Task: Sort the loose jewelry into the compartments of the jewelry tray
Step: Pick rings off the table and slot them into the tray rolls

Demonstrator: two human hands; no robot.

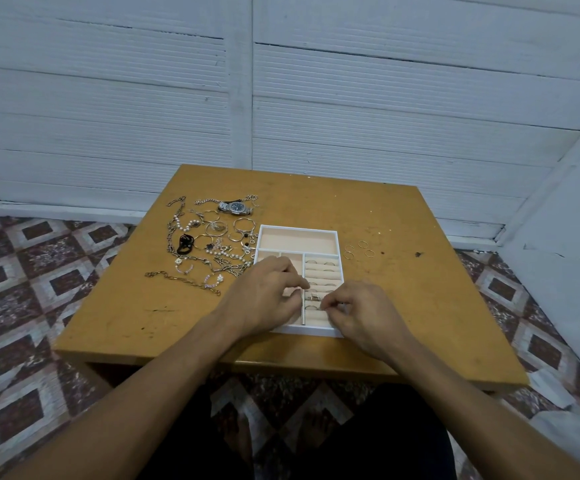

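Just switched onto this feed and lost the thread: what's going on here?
A person is sorting jewelry at a wooden table. The right hand pinches what looks like a small ring at the ring rolls of the jewelry tray, where several rings already sit. The left hand lies over the tray's left compartments, fingers bent; whether it holds anything is unclear. A pile of loose jewelry and a watch wait left of the tray, and four thin rings lie to its right.
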